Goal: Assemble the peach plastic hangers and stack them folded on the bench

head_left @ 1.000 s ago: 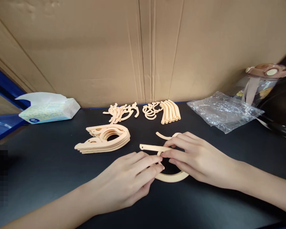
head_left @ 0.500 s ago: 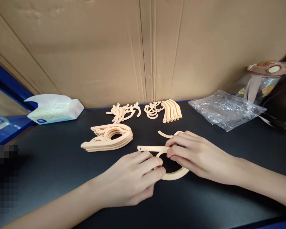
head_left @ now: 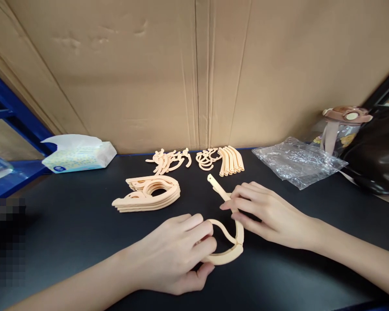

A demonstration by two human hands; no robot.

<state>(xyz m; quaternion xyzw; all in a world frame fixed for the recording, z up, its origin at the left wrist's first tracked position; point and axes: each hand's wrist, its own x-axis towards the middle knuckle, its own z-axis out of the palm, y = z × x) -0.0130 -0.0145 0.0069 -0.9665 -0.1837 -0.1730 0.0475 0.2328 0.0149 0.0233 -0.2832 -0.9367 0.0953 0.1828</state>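
L fingers [head_left: 205,247] & R fingers [head_left: 247,204] both pinched on cream hanger [head_left: 239,233] btwn 'em

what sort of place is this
Probably a small-parts workstation: loose curved bars and a neat stack of what look like folded hangers lie on a black tabletop, with a cardboard panel behind.

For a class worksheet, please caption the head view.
Left hand and right hand hold a jointed cream piece near stacked cream pieces.
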